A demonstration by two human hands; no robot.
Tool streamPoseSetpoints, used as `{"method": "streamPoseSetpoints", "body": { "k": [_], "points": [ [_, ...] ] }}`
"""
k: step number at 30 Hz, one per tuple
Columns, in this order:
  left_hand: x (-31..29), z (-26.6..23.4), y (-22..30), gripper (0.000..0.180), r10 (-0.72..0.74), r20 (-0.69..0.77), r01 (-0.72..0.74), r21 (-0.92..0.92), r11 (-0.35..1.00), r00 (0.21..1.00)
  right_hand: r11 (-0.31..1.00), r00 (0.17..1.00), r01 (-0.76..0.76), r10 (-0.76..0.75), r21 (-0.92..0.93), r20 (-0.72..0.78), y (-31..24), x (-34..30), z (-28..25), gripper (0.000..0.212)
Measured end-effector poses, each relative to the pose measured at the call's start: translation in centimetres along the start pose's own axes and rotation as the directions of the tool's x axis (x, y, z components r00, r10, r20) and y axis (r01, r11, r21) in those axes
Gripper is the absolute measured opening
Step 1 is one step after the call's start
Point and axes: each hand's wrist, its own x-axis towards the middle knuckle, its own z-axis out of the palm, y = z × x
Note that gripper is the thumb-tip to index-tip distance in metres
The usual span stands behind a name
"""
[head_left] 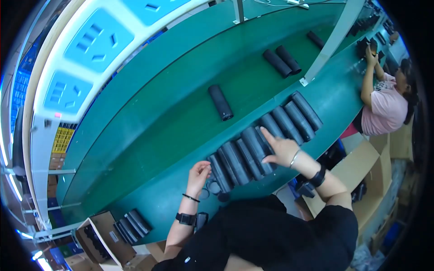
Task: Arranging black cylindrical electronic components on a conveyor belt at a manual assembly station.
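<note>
A row of black cylindrical tubes (235, 161) lies side by side on the near green ledge in front of me. At the row's left end is my left hand (198, 177), its fingers curled together beside the end tube; whether anything small is between them is hidden. My right hand (285, 151) rests over the row's middle, index finger and thumb spread apart along a black tube (257, 147) and touching it. More black tubes (294, 118) continue the row beyond that hand. Several small round dark discs (213, 186) sit by the left end of the row, near my left wrist.
On the green conveyor belt (172, 117) lie a single black tube (220, 102) and a pair (277, 63) farther right. A metal post (332, 43) rises from its edge. Open cartons (361, 165) stand at right and lower left. At far right a person (384, 99) handles a dark part.
</note>
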Motion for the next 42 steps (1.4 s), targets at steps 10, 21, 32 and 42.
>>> {"method": "streamPoseSetpoints", "body": {
  "k": [10, 21, 32, 42],
  "points": [
    [-2.8, -1.5, -0.3, 0.018, 0.080, 0.028, -0.081, 0.025, 0.996, 0.996, 0.919, 0.941, 0.110, 0.027, 0.380, -0.338, -1.0, -0.9, 2.6, 0.093],
    [-5.3, -3.8, -1.9, 0.018, -0.037, 0.010, 0.038, -0.126, 0.991, 0.999, 0.940, 0.889, -0.336, 0.339, 0.067, -0.307, 1.3, 22.2, -2.7, 0.074],
    [-2.9, 0.5, -2.6, 0.027, -0.079, 0.184, 0.084, -0.017, 0.996, 0.980, 0.968, 0.817, 0.229, -0.133, 0.104, -0.562, -2.7, 8.4, 0.5, 0.036],
    [-1.9, 7.9, -1.0, 0.074, 0.092, 0.048, -0.102, 0.608, 0.787, 0.995, 0.991, 0.904, -0.128, 0.107, -0.023, -0.414, -9.9, -3.5, 12.4, 0.086]
  ]
}}
